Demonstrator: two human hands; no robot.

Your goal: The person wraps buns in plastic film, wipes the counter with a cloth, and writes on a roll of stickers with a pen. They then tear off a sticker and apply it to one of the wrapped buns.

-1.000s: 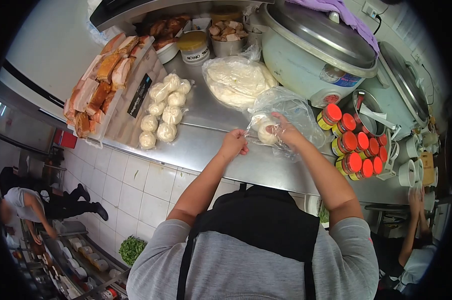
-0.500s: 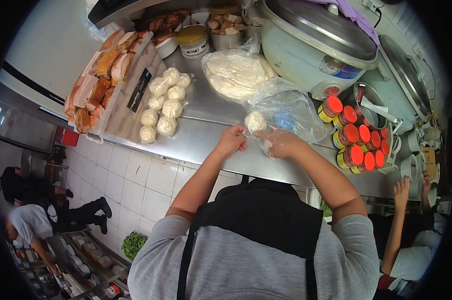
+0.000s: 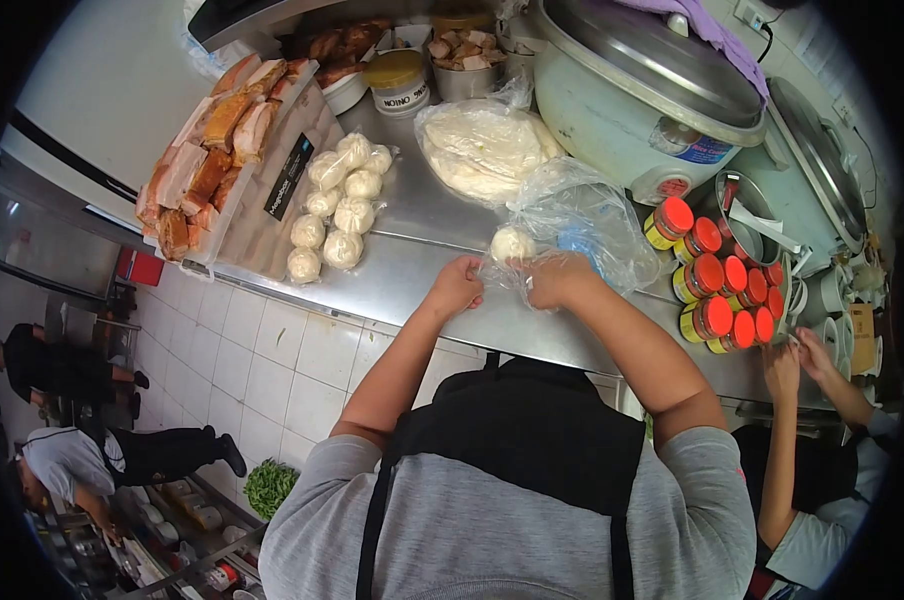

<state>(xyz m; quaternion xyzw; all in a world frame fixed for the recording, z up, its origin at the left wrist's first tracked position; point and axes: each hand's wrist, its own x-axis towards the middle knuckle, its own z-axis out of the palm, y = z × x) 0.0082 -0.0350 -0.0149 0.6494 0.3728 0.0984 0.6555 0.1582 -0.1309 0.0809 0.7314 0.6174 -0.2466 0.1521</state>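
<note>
A round white ball (image 3: 513,244), which looks like packed rice, lies on thin clear plastic on the steel counter. My left hand (image 3: 458,285) pinches the left edge of that plastic, just below and left of the ball. On the other side, my right hand (image 3: 557,281) has its fingers closed on the plastic close to the ball; part of its grip is hidden. Behind and to the right spreads a crumpled clear plastic bag (image 3: 612,225) with a blue patch. A larger bag of white food (image 3: 487,148) rests farther back. Several wrapped white balls (image 3: 344,250) sit in rows at the left.
A plastic bin (image 3: 262,220) piled with roasted meat (image 3: 207,175) stands at the left. Red-lidded jars (image 3: 707,318) cluster at the right, below a big rice cooker (image 3: 632,110). Another person's hands (image 3: 784,365) are at the far right; two people are at lower left.
Both my hands stay close to the ball with small finger movements on the plastic. The whole view has shifted slightly. The co-worker's hands at the right have come together, lower down.
</note>
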